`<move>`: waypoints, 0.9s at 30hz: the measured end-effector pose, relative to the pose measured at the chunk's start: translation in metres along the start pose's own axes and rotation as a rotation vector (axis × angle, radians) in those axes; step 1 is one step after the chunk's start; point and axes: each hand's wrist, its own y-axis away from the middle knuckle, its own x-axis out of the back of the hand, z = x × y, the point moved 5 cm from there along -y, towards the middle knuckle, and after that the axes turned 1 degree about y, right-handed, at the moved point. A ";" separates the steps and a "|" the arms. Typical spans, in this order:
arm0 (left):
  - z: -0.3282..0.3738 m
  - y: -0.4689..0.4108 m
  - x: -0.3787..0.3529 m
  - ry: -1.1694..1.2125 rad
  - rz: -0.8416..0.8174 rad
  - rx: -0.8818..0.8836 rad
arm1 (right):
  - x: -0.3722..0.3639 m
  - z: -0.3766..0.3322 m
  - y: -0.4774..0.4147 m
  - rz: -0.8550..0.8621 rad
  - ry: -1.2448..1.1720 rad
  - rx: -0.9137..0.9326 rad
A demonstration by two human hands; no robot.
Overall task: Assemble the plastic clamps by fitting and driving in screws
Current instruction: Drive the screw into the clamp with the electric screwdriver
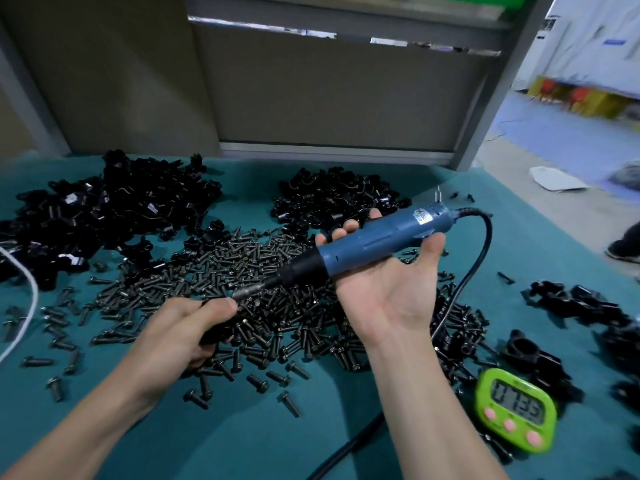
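A teal cloth-covered surface (311, 427) in a workshop, backed by grey panels (329, 98), lies strewn with heaps of black plastic clamps (114, 209) and a broad spill of dark screws (263, 258). A worker's right hand (391, 292), palm up, cradles a blue electric screwdriver (367, 244), fingers and thumb curling loosely round its barrel. The bit points down-left toward the left hand (180, 330), which is clenched round a single black clamp piece (212, 336) just above the screws; whether a screw is already seated in it cannot be made out. The driver's black cord (478, 258) trails off to the right, and a green timer (516, 410) sits at the near right beside further clamps (571, 303). The clamp piece looks light, rigid and smooth-faced, likely to twist under the driver's torque unless pinched firmly by its flat sides, clear of the screw hole. The screws appear small and prone to roll, best picked up by the head. The driver seems the heaviest item, best gripped mid-barrel
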 end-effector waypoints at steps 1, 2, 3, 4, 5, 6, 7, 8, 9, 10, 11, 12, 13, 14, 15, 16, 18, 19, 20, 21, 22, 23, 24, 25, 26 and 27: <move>0.001 0.000 -0.001 -0.009 -0.007 -0.006 | 0.000 0.000 0.000 -0.012 -0.017 -0.009; 0.002 -0.001 -0.001 -0.022 -0.013 -0.018 | 0.001 0.000 0.000 -0.015 -0.028 -0.013; 0.004 0.000 -0.002 -0.034 -0.020 -0.029 | 0.002 0.000 0.000 -0.008 -0.032 -0.009; 0.005 0.000 -0.003 -0.037 -0.026 -0.036 | 0.002 -0.001 -0.001 0.007 -0.033 0.001; 0.006 0.000 -0.003 -0.032 -0.027 -0.039 | 0.003 -0.001 -0.001 0.023 -0.034 0.015; 0.006 0.000 -0.004 -0.018 -0.026 -0.039 | 0.002 -0.001 -0.002 0.036 -0.036 0.028; 0.006 -0.001 -0.004 -0.006 -0.025 -0.033 | 0.001 -0.001 -0.003 0.047 -0.033 0.040; 0.004 -0.002 -0.004 -0.001 -0.022 -0.025 | 0.001 -0.001 -0.003 0.057 -0.022 0.051; 0.004 -0.003 -0.005 -0.002 -0.019 -0.019 | 0.001 -0.002 -0.004 0.066 -0.009 0.063; 0.003 -0.003 -0.004 -0.009 -0.015 -0.018 | 0.001 -0.002 -0.004 0.078 0.000 0.072; 0.003 -0.003 -0.004 -0.013 -0.009 -0.022 | 0.002 -0.001 -0.004 0.091 0.003 0.080; 0.004 -0.002 -0.003 -0.017 -0.009 -0.031 | 0.003 -0.001 -0.004 0.106 0.003 0.087; 0.005 -0.001 -0.002 -0.024 -0.006 -0.039 | 0.004 0.000 -0.004 0.119 0.001 0.094; 0.005 -0.001 -0.001 -0.033 -0.003 -0.044 | 0.005 0.001 -0.004 0.130 -0.002 0.098; 0.005 0.000 0.000 -0.042 -0.001 -0.047 | 0.005 0.002 -0.003 0.136 -0.005 0.099; 0.005 0.000 0.001 -0.049 -0.003 -0.052 | 0.006 0.003 -0.003 0.138 -0.005 0.099; 0.004 -0.001 0.002 -0.055 -0.005 -0.052 | 0.006 0.003 -0.003 0.136 0.005 0.096; 0.003 -0.001 0.002 -0.056 -0.003 -0.053 | 0.006 0.003 -0.003 0.137 0.011 0.096; 0.002 -0.002 0.003 -0.056 -0.003 -0.055 | 0.005 0.003 -0.004 0.137 0.016 0.096; 0.001 -0.003 0.003 -0.055 -0.003 -0.057 | 0.005 0.003 -0.004 0.137 0.020 0.096; 0.001 -0.003 0.003 -0.054 -0.004 -0.059 | 0.005 0.003 -0.004 0.135 0.023 0.096; 0.001 -0.003 0.002 -0.054 -0.006 -0.061 | 0.005 0.003 -0.004 0.133 0.024 0.096; 0.000 -0.003 0.002 -0.055 -0.007 -0.063 | 0.005 0.004 -0.004 0.132 0.023 0.095; 0.000 -0.003 0.002 -0.054 -0.006 -0.062 | 0.005 0.004 -0.004 0.129 0.017 0.093; 0.000 -0.003 0.002 -0.051 -0.004 -0.061 | 0.006 0.005 -0.004 0.124 0.007 0.089; 0.000 -0.003 0.003 -0.044 -0.003 -0.061 | 0.006 0.006 -0.003 0.114 -0.003 0.081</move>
